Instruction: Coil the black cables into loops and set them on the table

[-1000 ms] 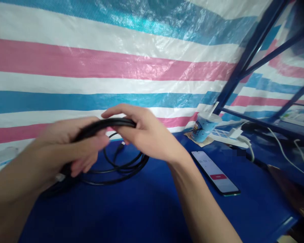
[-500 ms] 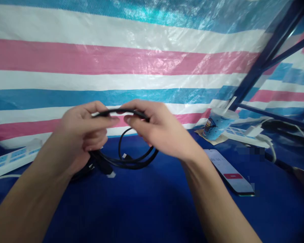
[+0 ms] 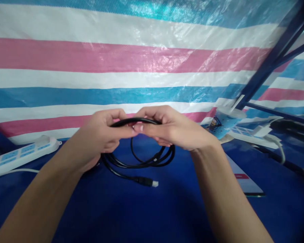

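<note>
A black cable, wound in loose loops, hangs between my hands over the blue tabletop. My left hand is closed around the coil's left side, thumb stretched toward the right. From the other side my right hand grips the coil's top, its thumb tip meeting the left thumb. The strands arch over both thumbs. Below the loops a plug with a pale tip points right. Part of the coil lies hidden behind my fingers.
A white power strip lies at left, another power strip at right. A blue cup with a straw stands at the right back. A phone rests partly behind my right forearm. Striped sheeting covers the back, beside a blue metal frame.
Both hands appear further right and slightly lower, and have come together until the thumbs touch. The plug end now hangs out clearly below the coil. The view has shifted slightly left.
</note>
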